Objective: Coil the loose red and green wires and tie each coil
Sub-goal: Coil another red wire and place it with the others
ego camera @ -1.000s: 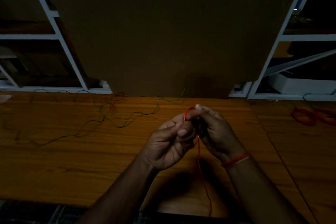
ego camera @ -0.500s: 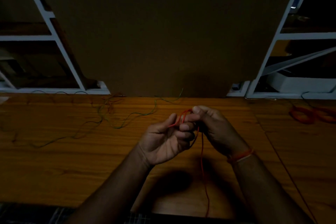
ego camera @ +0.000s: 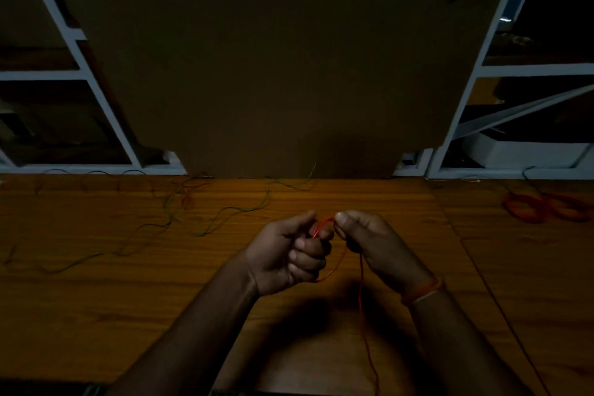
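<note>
- Red wire (ego camera: 361, 292), one loose strand, runs between the two hands above the near middle of the wooden worktop (ego camera: 96, 299); a small loop of it arches across the gap between the fingertips, and a long tail hangs down from the right hand toward the near edge.
- Left hand (ego camera: 289, 254) has its fingers curled into a fist around the wire, thumb on top, with a short bend of red showing just below the knuckles.
- Right hand (ego camera: 369, 238) pinches the same wire between thumb and forefinger, just beside the left hand; the two hands are near each other but whether they touch cannot be told.
- Orange band (ego camera: 421, 292), one, circles the right wrist.
- Green wire (ego camera: 225, 210), one loose strand as far as can be told, straggles over the far left of the worktop, well apart from both hands.
- Red coils (ego camera: 543, 207), apparently two side by side, lie at the far right of the worktop, well apart from the hands.
- Brown board (ego camera: 273, 58) stands upright at the far edge, between two white shelf frames (ego camera: 96, 90).
</note>
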A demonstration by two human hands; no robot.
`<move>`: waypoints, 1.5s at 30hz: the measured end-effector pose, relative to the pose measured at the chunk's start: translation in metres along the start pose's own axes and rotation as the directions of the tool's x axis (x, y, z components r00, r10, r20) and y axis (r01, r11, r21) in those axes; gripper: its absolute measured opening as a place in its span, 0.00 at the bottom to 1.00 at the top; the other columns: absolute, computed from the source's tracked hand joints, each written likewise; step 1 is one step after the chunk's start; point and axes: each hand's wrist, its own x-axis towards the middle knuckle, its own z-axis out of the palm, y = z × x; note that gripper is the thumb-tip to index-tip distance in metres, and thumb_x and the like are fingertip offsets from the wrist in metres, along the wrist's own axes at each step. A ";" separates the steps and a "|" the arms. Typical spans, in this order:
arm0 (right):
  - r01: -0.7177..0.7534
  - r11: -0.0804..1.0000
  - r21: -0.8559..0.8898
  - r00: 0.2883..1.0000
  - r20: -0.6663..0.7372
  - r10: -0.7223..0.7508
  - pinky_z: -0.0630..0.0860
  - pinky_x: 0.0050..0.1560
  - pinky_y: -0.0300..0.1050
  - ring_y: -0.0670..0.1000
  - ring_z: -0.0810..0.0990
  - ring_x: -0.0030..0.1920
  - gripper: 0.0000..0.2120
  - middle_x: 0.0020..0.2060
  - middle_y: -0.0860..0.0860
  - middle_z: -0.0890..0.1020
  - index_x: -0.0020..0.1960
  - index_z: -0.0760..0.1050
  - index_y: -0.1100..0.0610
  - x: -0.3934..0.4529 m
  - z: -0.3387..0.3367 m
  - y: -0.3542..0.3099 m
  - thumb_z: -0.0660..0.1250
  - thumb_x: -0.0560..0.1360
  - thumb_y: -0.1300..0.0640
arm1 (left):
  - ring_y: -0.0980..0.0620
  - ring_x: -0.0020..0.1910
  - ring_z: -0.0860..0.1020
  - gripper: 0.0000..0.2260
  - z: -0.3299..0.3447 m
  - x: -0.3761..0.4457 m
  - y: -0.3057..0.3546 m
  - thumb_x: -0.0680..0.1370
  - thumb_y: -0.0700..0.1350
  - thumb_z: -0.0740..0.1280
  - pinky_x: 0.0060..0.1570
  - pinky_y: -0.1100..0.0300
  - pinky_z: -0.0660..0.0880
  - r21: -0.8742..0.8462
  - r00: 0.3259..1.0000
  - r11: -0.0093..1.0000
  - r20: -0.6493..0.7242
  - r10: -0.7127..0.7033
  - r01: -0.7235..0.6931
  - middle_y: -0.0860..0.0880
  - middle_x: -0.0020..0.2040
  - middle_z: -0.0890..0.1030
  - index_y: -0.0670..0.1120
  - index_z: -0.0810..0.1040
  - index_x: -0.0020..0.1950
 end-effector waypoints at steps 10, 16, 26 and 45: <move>-0.016 0.989 0.148 0.990 -0.137 0.037 0.63 0.30 0.41 0.45 0.65 0.29 0.13 0.29 0.44 0.68 0.43 0.73 0.57 -0.014 -0.008 0.008 0.67 0.79 0.48 | 0.58 0.26 0.57 0.10 -0.002 0.000 0.005 0.83 0.48 0.60 0.25 0.65 0.57 -0.131 0.999 0.991 0.037 -0.017 0.022 0.55 0.31 0.60 0.47 0.75 0.44; 0.067 0.994 0.092 0.961 -0.272 -0.039 0.65 0.28 0.38 0.46 0.66 0.29 0.09 0.29 0.45 0.69 0.43 0.75 0.57 -0.010 -0.025 -0.011 0.66 0.81 0.54 | 0.59 0.27 0.57 0.12 0.000 -0.004 -0.010 0.85 0.48 0.57 0.25 0.68 0.57 0.088 0.995 0.995 0.072 -0.061 0.055 0.55 0.33 0.61 0.47 0.72 0.45; -0.298 0.936 0.188 0.954 0.016 0.301 0.69 0.32 0.42 0.46 0.72 0.31 0.03 0.33 0.49 0.75 0.46 0.83 0.50 -0.048 -0.010 0.047 0.70 0.78 0.54 | 0.57 0.27 0.64 0.12 -0.018 -0.033 0.039 0.87 0.46 0.54 0.27 0.63 0.59 -0.479 0.836 0.716 -0.076 0.543 -0.508 0.53 0.32 0.67 0.44 0.76 0.53; 0.326 0.884 -0.335 0.944 0.064 -0.324 0.82 0.49 0.52 0.48 0.84 0.48 0.04 0.44 0.45 0.85 0.51 0.84 0.53 -0.007 -0.021 -0.072 0.69 0.80 0.57 | 0.52 0.25 0.71 0.12 0.019 -0.012 0.002 0.86 0.50 0.56 0.27 0.62 0.70 0.671 0.860 0.688 -0.147 0.488 -0.276 0.46 0.31 0.72 0.44 0.76 0.58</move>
